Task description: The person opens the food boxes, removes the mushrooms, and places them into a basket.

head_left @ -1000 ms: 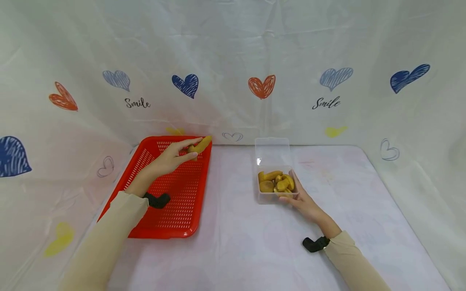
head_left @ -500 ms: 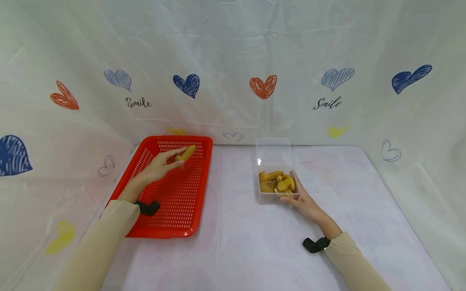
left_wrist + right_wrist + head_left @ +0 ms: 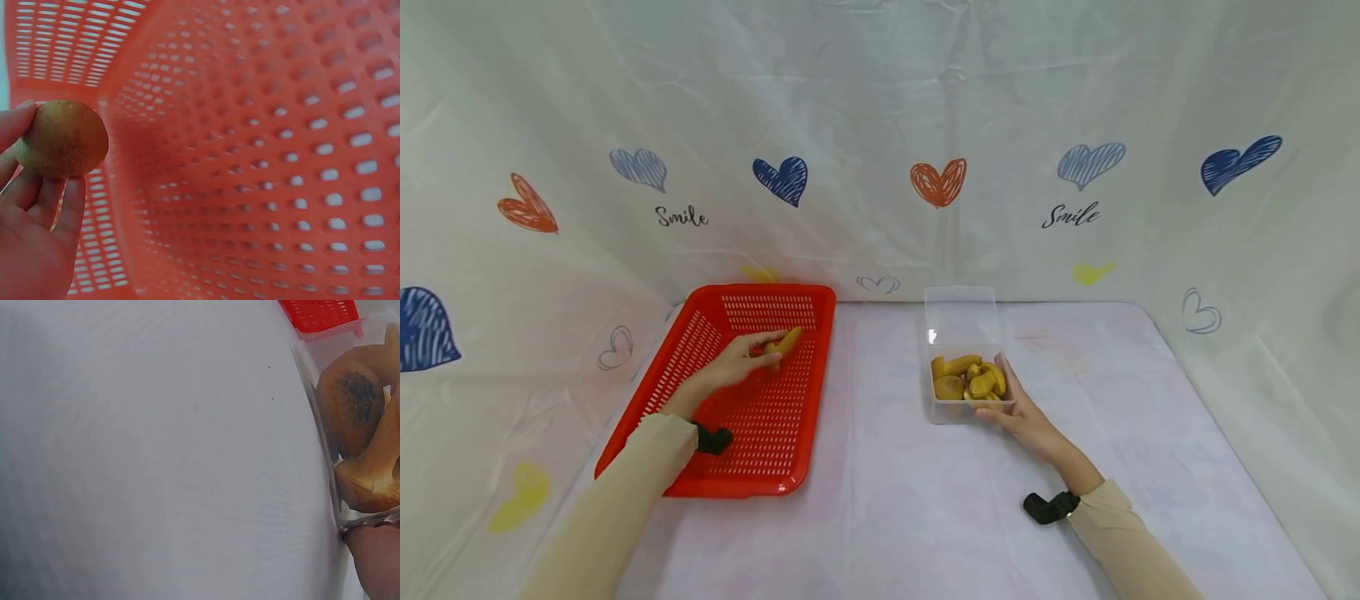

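Observation:
My left hand (image 3: 733, 367) pinches a yellow-brown mushroom (image 3: 790, 340) between thumb and fingers, inside the red perforated plastic basket (image 3: 752, 462). Up close in the left wrist view, the rounded brown cap of the mushroom (image 3: 65, 137) faces the camera and hides its stem. On the right, my right hand (image 3: 1030, 425) grips the near right corner of a clear plastic box (image 3: 951, 412), thumb at the front wall. Several mushrooms (image 3: 981, 383) fill that box. One mushroom (image 3: 353, 403) shows a dark patch in the right wrist view.
The box's hinged clear lid (image 3: 961, 312) stands raised at the back. A pale cloth covers the table (image 3: 887, 500). Close behind basket and box hangs a white curtain (image 3: 865, 108) with hearts and "Smile" printed on it.
My left hand has carried the mushroom from above the basket's back right rim, left and down into the basket. The right hand and the box have stayed in place.

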Available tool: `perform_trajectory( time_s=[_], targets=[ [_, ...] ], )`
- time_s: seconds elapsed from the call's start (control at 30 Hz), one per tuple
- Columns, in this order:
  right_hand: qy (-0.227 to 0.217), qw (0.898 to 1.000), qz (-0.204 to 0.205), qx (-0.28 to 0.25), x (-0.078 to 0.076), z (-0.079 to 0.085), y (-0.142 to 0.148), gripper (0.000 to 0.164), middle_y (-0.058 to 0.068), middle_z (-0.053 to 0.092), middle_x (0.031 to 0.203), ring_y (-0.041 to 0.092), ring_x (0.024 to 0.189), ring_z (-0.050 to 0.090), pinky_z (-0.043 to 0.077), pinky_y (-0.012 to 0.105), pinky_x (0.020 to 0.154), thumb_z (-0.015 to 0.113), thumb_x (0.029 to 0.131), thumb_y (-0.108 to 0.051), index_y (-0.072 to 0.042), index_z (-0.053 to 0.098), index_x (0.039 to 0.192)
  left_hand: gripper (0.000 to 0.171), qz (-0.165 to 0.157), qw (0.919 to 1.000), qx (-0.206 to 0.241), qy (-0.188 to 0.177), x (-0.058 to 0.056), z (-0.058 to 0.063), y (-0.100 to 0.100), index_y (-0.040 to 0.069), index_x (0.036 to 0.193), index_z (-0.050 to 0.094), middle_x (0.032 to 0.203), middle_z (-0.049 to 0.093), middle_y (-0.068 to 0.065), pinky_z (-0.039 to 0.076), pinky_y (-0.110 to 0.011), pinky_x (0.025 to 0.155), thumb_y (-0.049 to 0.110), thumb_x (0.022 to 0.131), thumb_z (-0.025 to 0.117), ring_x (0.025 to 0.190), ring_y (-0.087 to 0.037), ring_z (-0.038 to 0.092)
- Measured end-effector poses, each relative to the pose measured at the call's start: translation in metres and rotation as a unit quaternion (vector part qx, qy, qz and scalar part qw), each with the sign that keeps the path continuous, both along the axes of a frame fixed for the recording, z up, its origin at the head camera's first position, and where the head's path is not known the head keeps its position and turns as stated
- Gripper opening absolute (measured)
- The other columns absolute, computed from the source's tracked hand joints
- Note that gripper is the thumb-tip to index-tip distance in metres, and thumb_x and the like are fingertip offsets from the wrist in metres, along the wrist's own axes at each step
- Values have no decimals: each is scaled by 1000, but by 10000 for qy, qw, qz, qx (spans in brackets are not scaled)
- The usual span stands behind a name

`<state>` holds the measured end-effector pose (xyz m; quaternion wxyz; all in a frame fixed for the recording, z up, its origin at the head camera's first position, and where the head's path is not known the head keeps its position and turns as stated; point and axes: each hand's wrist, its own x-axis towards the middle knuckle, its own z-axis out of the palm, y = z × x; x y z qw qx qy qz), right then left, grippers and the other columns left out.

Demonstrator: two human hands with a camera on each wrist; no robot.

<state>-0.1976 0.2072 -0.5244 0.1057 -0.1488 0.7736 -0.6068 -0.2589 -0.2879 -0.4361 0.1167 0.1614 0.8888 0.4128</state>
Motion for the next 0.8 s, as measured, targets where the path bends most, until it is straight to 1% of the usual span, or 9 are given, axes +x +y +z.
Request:
perform_trajectory(
  time_s=[0.03,0.17,0.27,0.33,0.4,0.57,0.67,0.73,0.8],
  targets=[
    [-6,10000,-11,2,0,0,0,102,11,-11,166,36,150,-9,8,60,116,67,97,-12,-22,-13,160,50,-35,10000,1,-28,-2,-2,1,-6,146,44,127,56,-27,48,-37,87,10,102,58,106,-35,51],
    [34,10000,-53,57,0,0,1,101,11,-10,166,36,150,-8,13,59,116,67,97,-13,-21,-13,160,50,-196,9997,-39,-132,-8,-10,2,-7,146,43,128,56,-27,47,-39,91,12,102,58,108,-36,51],
    [57,9999,-37,100,1,-1,1,101,11,-10,166,37,150,-7,15,59,115,67,97,-14,-22,-13,160,50,-181,9991,-3,-383,-11,-16,-2,-6,146,43,130,55,-26,46,-38,94,12,102,58,110,-34,51],
    [55,9999,-14,109,1,-1,1,101,10,-10,166,36,150,-8,17,58,115,66,98,-14,-23,-13,160,50,-194,9983,50,-556,-12,-19,-5,-7,147,42,132,54,-27,45,-39,96,13,103,57,111,-34,50],
    [40,9999,1,93,1,-2,0,101,10,-10,166,35,150,-8,16,58,115,67,98,-14,-23,-12,160,49,-144,9974,150,-687,-13,-20,-8,-6,147,43,135,53,-27,44,-41,100,12,103,56,114,-34,49],
    [33,10000,-19,25,0,-2,0,101,10,-10,166,34,150,-8,12,58,116,67,97,-13,-21,-12,160,48,-200,9972,208,-684,-16,-19,-9,-7,146,42,137,51,-29,42,-45,103,13,104,54,116,-35,49],
    [26,10000,-19,20,0,-1,0,101,9,-10,166,33,150,-8,13,57,116,67,97,-13,-21,-12,160,48,-227,9975,214,-641,-19,-18,-8,-9,146,41,139,50,-31,42,-48,104,12,104,53,121,-38,49],
    [34,10000,-17,43,0,-1,0,101,9,-10,166,33,150,-8,15,56,116,67,97,-13,-21,-12,160,49,-156,9976,239,-635,-20,-17,-9,-10,146,40,142,48,-31,39,-52,107,12,104,54,126,-41,47],
    [47,10000,-19,66,1,0,0,101,9,-10,166,34,150,-7,18,56,114,67,97,-13,-20,-12,160,51,-75,9982,167,-566,-21,-16,-9,-11,146,39,144,45,-31,36,-56,109,14,104,55,131,-44,43]
  ],
)
